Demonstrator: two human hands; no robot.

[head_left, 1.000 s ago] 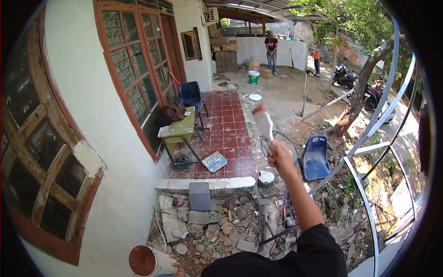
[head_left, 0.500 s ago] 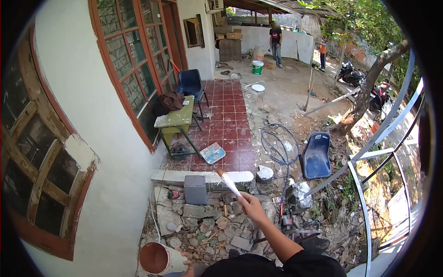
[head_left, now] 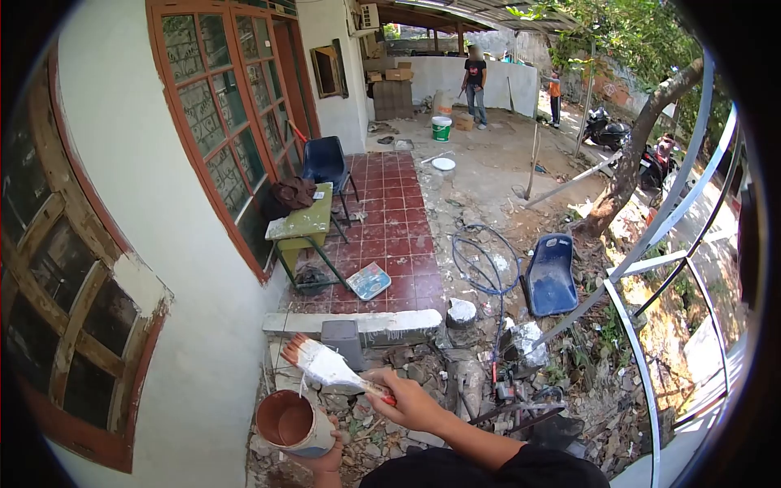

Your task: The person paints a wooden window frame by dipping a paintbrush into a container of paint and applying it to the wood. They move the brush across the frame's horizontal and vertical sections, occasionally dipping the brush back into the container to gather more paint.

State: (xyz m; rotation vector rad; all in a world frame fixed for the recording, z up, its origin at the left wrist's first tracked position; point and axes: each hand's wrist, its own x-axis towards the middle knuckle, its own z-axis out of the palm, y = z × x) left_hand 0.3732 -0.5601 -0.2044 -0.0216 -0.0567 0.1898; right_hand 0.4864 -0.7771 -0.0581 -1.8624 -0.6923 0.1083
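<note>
My right hand (head_left: pixel 405 398) is closed round the handle of a wide paintbrush (head_left: pixel 327 364). The brush is smeared white, with reddish-brown colour on its bristle tips, which point left. At the lower left, my left hand (head_left: pixel 327 460) grips a small whitish paint bucket (head_left: pixel 319 437) by its side. The bucket tilts so that its reddish-brown inside shows, and the bristles hover just above its rim. Close on the left stands the white wall (head_left: pixel 207 325), with a red-brown window frame (head_left: pixel 140 390) set in it.
Rubble (head_left: pixel 370 431) covers the ground below me. Ahead, a grey block (head_left: pixel 343 342) stands by a white-topped step (head_left: pixel 390 322). A green table (head_left: pixel 301 224) and a blue chair (head_left: pixel 327 160) stand on red tiles. A metal frame (head_left: pixel 639 350) rises at right. Two people (head_left: pixel 474 85) stand farther back.
The paintbrush has swung left and down toward the bucket, turning its broad side to me. My left hand has lifted the bucket slightly and moved it right.
</note>
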